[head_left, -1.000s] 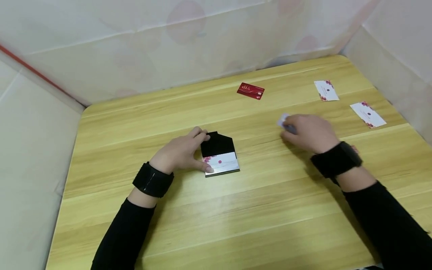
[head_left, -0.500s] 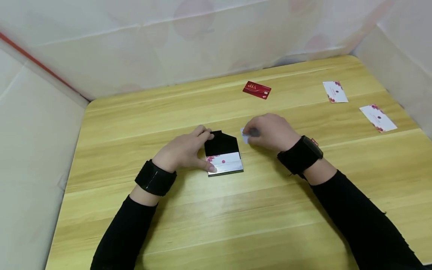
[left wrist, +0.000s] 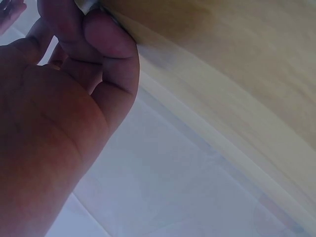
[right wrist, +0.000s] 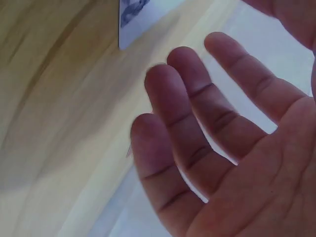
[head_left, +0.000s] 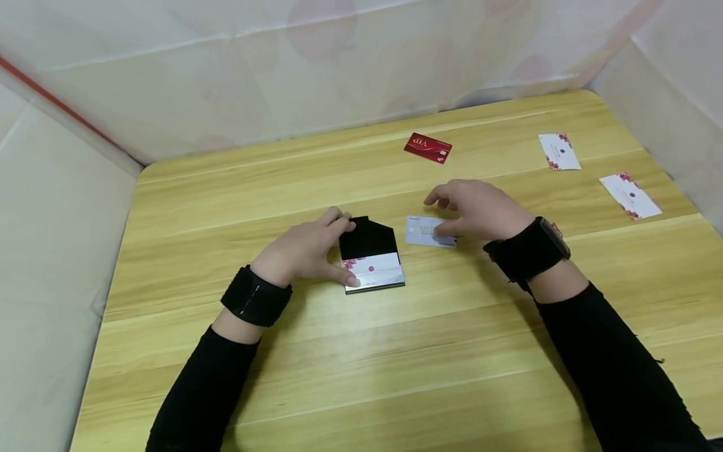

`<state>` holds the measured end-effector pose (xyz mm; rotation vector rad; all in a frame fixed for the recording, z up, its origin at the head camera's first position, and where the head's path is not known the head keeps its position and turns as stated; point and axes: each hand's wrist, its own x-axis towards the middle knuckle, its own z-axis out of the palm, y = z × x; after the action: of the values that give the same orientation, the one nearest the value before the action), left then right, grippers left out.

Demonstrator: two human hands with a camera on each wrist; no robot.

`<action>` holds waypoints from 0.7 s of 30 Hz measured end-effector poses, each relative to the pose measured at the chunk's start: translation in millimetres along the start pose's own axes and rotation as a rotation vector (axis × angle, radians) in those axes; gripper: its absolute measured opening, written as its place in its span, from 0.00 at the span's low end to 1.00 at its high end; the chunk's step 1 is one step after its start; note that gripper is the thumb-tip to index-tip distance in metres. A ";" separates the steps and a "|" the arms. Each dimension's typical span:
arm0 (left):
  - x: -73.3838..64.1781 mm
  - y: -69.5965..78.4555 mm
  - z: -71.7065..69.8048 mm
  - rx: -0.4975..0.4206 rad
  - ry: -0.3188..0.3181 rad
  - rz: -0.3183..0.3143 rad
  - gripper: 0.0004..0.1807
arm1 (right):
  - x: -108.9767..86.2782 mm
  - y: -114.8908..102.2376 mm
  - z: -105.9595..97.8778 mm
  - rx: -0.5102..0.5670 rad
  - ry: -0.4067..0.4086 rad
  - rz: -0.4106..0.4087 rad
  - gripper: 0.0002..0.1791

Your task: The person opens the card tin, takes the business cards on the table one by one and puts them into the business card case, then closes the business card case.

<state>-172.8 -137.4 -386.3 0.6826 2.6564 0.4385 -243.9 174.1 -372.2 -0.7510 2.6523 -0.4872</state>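
In the head view, my left hand [head_left: 302, 251] grips the left side of an open card holder [head_left: 369, 240], thumb at its front edge and fingers at the back. The holder has a black lid or lining, and a white card with pink flowers [head_left: 384, 269] lies in its front part. Just right of it, a silvery VIP card [head_left: 419, 231] lies flat on the table. My right hand [head_left: 480, 210] is over this card's right end, its thumb on or just above it. In the right wrist view the fingers [right wrist: 170, 94] are spread, loosely bent and free of the card.
A red VIP card [head_left: 428, 148] lies toward the back of the wooden table [head_left: 339, 376]. At the back right lie two white flowered cards [head_left: 560, 151], apart from each other. Pale patterned sheeting [head_left: 226, 100] stands behind the table and at both sides.
My right hand has carried the silvery card leftward to beside the holder, then let it go flat on the table and drawn slightly back. The left hand has kept its grip.
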 end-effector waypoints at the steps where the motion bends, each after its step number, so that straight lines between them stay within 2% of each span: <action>1: 0.1 0.1 0.0 0.000 0.002 0.000 0.61 | 0.0 -1.3 1.0 0.004 -0.013 0.007 0.29; 5: 0.7 -0.3 0.5 0.004 0.004 -0.001 0.61 | 0.1 -7.0 6.8 -0.025 -0.030 0.013 0.30; 9: 0.7 -1.2 1.2 0.002 0.003 -0.004 0.62 | 0.4 -11.3 11.8 -0.066 0.000 0.012 0.29; 21: 1.4 -2.1 0.9 -0.018 -0.001 -0.007 0.61 | 2.8 -11.1 13.9 -0.036 -0.008 0.029 0.27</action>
<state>-174.4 -138.3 -388.3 0.6679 2.6501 0.4602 -235.6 160.4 -380.6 -0.7227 2.6667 -0.4288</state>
